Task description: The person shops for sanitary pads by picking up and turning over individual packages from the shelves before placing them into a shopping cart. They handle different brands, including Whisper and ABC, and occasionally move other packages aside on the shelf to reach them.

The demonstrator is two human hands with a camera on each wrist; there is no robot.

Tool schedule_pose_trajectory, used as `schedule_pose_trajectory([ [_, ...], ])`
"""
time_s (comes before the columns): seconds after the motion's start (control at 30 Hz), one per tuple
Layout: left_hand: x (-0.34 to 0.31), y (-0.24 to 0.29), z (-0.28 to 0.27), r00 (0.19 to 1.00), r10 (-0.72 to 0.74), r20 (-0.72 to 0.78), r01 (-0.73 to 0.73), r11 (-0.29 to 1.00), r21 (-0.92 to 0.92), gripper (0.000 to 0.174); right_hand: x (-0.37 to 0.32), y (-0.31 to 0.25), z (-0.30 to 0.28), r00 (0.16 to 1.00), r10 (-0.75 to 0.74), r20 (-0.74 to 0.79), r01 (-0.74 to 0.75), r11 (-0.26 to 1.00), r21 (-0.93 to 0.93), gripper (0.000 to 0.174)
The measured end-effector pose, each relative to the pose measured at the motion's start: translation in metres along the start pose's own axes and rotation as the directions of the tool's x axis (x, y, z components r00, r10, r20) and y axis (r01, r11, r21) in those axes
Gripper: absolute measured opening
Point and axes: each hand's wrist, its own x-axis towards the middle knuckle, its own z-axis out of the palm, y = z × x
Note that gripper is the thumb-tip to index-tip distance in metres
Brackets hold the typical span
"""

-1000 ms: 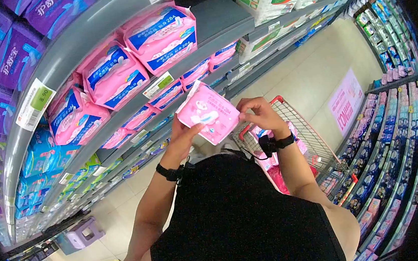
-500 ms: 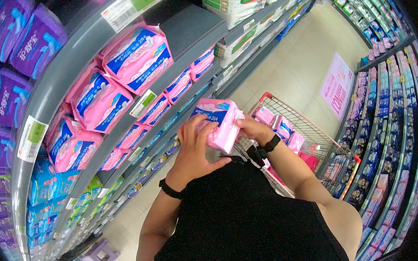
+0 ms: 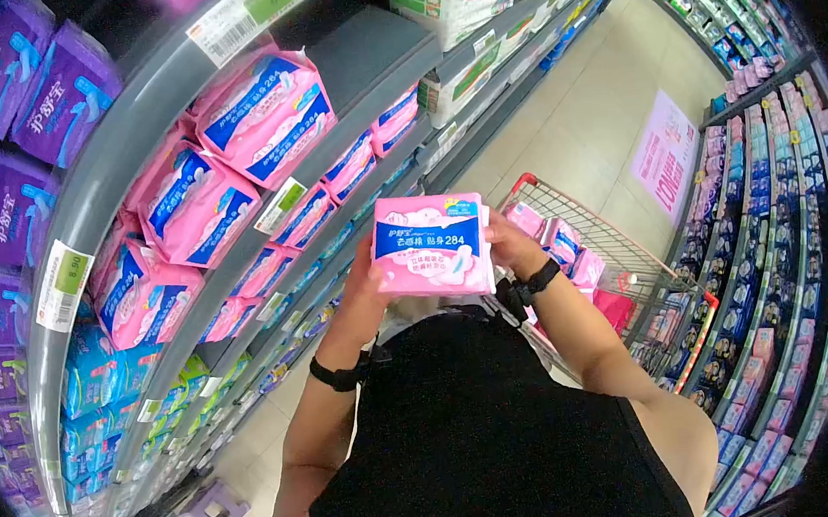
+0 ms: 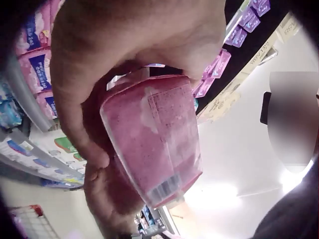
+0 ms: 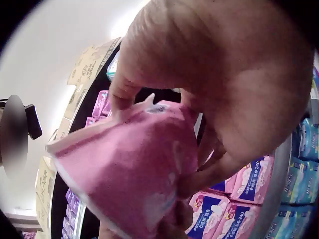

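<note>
A pink package with a blue label (image 3: pixel 433 247) is held in front of the chest, its printed face toward the head camera. The left hand (image 3: pixel 365 291) grips its left side, and the right hand (image 3: pixel 513 247) holds its right edge. In the left wrist view the left hand (image 4: pixel 134 45) wraps round one side of the package (image 4: pixel 154 129), fingers behind it. The right wrist view has the right hand (image 5: pixel 214 74) pinching the sealed end of the package (image 5: pixel 124 164) between thumb and fingers. Some fingertips are hidden behind it.
Left of the hands, a curved shelf (image 3: pixel 360 114) bears similar pink packages (image 3: pixel 265 113), with purple packages (image 3: pixel 25 201) at far left. A wire cart (image 3: pixel 622 248) holding several pink packages stands at the right. Beyond it are more stocked shelves (image 3: pixel 777 303) and a pink floor sign (image 3: pixel 665 150).
The package has been turned so that its blue-labelled face points up at the head camera. The left hand has moved from across its front to its left side; the right hand stays at the right edge.
</note>
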Motion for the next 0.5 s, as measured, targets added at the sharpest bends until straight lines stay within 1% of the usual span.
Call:
schedule_pose_trajectory([
  [0.03, 0.003, 0.003, 0.001, 0.999, -0.043, -0.029, 0.039, 0.992, -0.116, 0.081, 0.003, -0.002, 0.002, 1.000, -0.013, -0.007, 0.013, 0.998, -0.058, 0.077],
  [0.07, 0.004, 0.005, 0.004, 0.999, 0.020, -0.051, -0.019, 1.000, 0.018, 0.082, 0.009, -0.002, 0.005, 0.998, -0.034, -0.044, 0.031, 0.997, -0.068, 0.075],
  [0.13, 0.005, 0.012, 0.016, 0.987, 0.150, -0.065, -0.126, 0.951, 0.281, 0.085, 0.020, -0.005, 0.020, 0.990, -0.078, -0.121, 0.067, 0.993, -0.094, 0.070],
  [0.17, 0.006, 0.012, 0.018, 0.982, 0.171, -0.081, -0.137, 0.937, 0.321, 0.088, 0.019, -0.004, 0.022, 0.988, -0.084, -0.132, 0.071, 0.992, -0.103, 0.065],
  [0.23, 0.007, 0.013, 0.020, 0.970, 0.217, -0.111, -0.156, 0.902, 0.402, 0.093, 0.020, -0.005, 0.027, 0.991, -0.134, -0.009, 0.133, 0.991, -0.018, 0.065],
  [0.27, 0.008, 0.011, 0.016, 0.963, 0.257, -0.082, -0.191, 0.865, 0.465, 0.094, 0.021, -0.005, 0.029, 0.986, -0.162, 0.050, 0.160, 0.987, 0.028, 0.065],
  [0.33, 0.013, 0.005, 0.011, 0.946, 0.324, -0.015, -0.257, 0.775, 0.577, 0.096, 0.020, -0.002, 0.034, 0.983, -0.184, -0.016, 0.176, 0.957, -0.230, 0.067],
  [0.37, 0.012, 0.004, 0.010, 0.952, 0.305, 0.006, -0.253, 0.776, 0.578, 0.096, 0.019, -0.002, 0.034, 0.978, -0.202, -0.047, 0.172, 0.919, -0.355, 0.069],
  [0.43, 0.007, 0.010, 0.017, 0.962, 0.268, 0.047, -0.244, 0.776, 0.581, 0.096, 0.018, 0.003, 0.023, 0.988, -0.038, -0.151, 0.010, 0.983, -0.182, 0.069],
  [0.47, 0.005, 0.014, 0.019, 0.968, 0.242, 0.067, -0.240, 0.810, 0.535, 0.093, 0.017, 0.004, 0.018, 0.980, 0.051, -0.191, -0.068, 0.994, -0.087, 0.069],
  [0.5, 0.002, 0.019, 0.022, 0.972, 0.218, 0.089, -0.233, 0.842, 0.487, 0.091, 0.015, 0.003, 0.019, 0.980, 0.108, -0.169, -0.102, 0.994, 0.047, 0.064],
])
